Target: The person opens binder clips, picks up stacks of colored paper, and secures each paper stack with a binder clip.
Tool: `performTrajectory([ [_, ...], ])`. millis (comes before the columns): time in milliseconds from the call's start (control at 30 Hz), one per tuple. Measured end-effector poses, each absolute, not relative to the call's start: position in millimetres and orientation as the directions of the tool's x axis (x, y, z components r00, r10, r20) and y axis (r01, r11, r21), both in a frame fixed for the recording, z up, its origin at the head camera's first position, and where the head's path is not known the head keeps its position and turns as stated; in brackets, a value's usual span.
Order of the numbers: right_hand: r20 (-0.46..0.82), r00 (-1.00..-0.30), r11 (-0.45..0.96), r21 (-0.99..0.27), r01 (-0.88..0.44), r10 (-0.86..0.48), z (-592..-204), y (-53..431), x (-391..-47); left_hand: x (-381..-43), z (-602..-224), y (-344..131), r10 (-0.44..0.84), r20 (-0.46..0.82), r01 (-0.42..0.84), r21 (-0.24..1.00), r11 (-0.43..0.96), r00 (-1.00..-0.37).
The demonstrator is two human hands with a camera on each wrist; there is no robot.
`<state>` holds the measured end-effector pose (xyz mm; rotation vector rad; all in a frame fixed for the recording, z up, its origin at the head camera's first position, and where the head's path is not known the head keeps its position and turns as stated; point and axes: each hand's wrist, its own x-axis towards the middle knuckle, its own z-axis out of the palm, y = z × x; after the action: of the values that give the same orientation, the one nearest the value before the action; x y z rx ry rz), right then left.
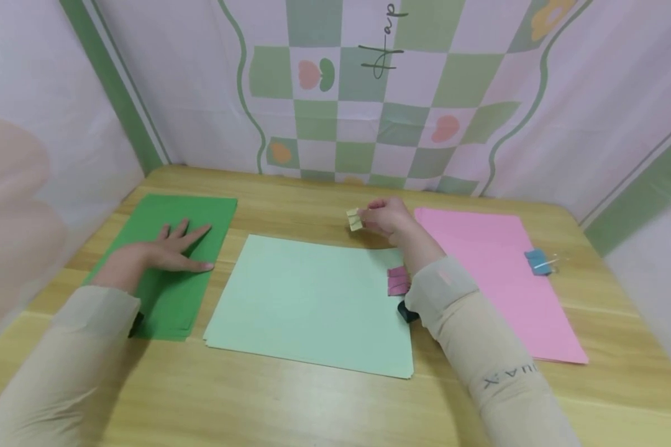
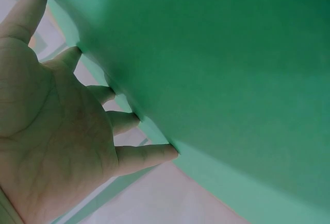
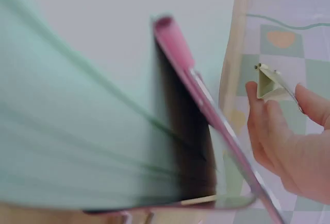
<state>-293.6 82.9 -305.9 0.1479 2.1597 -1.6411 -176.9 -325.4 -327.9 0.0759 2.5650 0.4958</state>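
My left hand (image 1: 164, 251) lies spread over a stack of green paper (image 1: 173, 310), fingertips pressing on the sheets. In the left wrist view the left palm (image 2: 56, 110) is lifted off the green surface (image 2: 221, 80), with the tips touching it. Beyond the far edge of the pale mint paper (image 1: 307, 304), my right hand (image 1: 388, 217) pinches a pale yellow binder clip (image 1: 354, 220) between thumb and fingers. The right wrist view shows this yellow clip (image 3: 278, 91) with its wire handle by the thumb. A pink binder clip (image 1: 398, 281) grips the mint stack's right edge.
A stack of pink paper (image 1: 497, 273) lies on the right, with a blue binder clip (image 1: 538, 262) on its right edge. The wooden table (image 1: 291, 410) backs onto a checked fabric curtain (image 1: 363, 112). A small black object (image 1: 407, 311) sits beside the right sleeve.
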Motion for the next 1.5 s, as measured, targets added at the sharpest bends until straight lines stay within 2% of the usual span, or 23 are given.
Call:
performTrajectory([
  [267,-0.372,-0.905,0.054,-0.928,0.369,-0.206,-302.0,87.1,-280.8,-175.0,-324.9,-323.6,0.154,-0.481,-0.034,0.359,0.933,-0.863],
  [367,-0.363,-0.892,-0.014,-0.925,0.38,-0.27,-298.7,90.1,-274.8,-175.3,-326.1,-324.2,0.154,-0.479,-0.034,0.361,0.932,-0.864],
  [533,-0.336,-0.866,0.021,-0.935,0.354,-0.369,-296.2,96.9,-265.1,-176.7,-328.0,-325.6,0.156,-0.476,-0.027,0.355,0.934,-0.865],
  [967,-0.258,-0.852,0.114,-0.966,0.231,-0.455,-296.9,111.6,-250.4,-174.6,-324.7,-322.9,0.155,-0.489,-0.03,0.349,0.937,-0.859],
  [1500,-0.22,-0.86,-0.007,-0.968,0.251,-0.461,-296.9,129.7,-243.0,-175.4,-327.3,-322.1,0.15,-0.488,-0.035,0.349,0.936,-0.86],
])
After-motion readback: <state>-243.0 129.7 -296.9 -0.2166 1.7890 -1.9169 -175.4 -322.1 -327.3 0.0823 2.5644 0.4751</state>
